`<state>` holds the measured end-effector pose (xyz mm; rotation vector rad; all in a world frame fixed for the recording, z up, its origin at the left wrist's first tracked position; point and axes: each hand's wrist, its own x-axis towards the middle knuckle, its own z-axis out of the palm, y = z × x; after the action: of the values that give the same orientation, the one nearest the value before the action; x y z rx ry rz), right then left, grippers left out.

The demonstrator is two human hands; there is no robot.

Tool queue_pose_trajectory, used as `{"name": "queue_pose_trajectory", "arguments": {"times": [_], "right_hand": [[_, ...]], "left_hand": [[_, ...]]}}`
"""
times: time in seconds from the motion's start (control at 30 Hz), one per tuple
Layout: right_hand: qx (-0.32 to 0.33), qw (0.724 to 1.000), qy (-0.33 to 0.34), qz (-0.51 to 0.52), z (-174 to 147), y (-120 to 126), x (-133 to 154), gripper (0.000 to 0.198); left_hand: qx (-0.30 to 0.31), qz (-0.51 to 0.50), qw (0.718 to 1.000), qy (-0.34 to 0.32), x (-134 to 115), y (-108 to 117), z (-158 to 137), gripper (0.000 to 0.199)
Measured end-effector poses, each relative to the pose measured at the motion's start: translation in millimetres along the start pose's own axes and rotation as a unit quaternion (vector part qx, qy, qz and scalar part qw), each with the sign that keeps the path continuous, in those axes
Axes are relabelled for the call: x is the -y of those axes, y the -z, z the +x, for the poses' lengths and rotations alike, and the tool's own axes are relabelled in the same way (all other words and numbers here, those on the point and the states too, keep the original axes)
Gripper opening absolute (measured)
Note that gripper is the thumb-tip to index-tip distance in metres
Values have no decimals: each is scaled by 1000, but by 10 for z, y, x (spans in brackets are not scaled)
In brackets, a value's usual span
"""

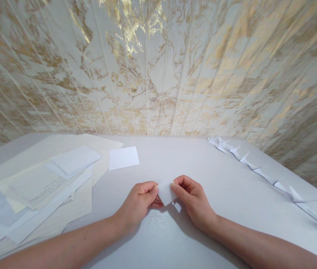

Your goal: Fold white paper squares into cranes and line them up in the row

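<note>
A small folded piece of white paper is held up between my two hands, above the middle of the table. My left hand pinches its left corner between thumb and fingers. At the upper right corner, the thumb and forefinger of my right hand grip the same paper. A small white flap shows just below it, close to the right fingers; whether it belongs to the folded paper I cannot tell. The fingers behind the paper are partly hidden.
A square white sheet lies beyond my left hand. Layered loose papers, some with writing, cover the table's left side. Several folded paper cranes stand in a row along the right edge. A gold-patterned curtain hangs behind the table.
</note>
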<state>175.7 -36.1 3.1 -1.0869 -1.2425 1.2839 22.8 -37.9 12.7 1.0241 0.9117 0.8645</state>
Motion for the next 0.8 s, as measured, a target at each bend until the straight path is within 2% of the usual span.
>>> {"name": "queue_pose_trajectory", "arguments": {"times": [0.07, 0.13, 0.2, 0.27, 0.33, 0.43, 0.53, 0.63, 0.8], "right_hand": [[15, 999, 2, -30, 5, 5, 16, 27], [50, 996, 1, -73, 0, -4, 40, 27], [89, 989, -1, -122, -12, -23, 59, 24], [102, 983, 5, -155, -25, -38, 58, 22], [97, 983, 11, -158, -37, -42, 35, 23], [121, 980, 19, -160, -49, -35, -15, 25], [145, 965, 29, -218, -53, -38, -39, 22], [137, 951, 38, -275, -51, -48, -34, 20], [129, 948, 45, -287, -56, -37, -22, 21]], "left_hand": [[9, 27, 1000, -5, -4, 14, 4, 30], [10, 95, 995, -13, -5, 33, 4, 27], [0, 172, 985, -29, -5, 50, -1, 21], [-23, 210, 976, -43, -3, 58, -6, 21], [-56, 199, 977, -50, 1, 54, -12, 26], [-95, 119, 987, -45, 8, 28, -22, 27], [-96, 61, 993, -32, 12, 0, -35, 25], [-90, 54, 994, -26, 13, -5, -40, 21], [-76, 47, 996, -12, -12, 25, -18, 18]]}}
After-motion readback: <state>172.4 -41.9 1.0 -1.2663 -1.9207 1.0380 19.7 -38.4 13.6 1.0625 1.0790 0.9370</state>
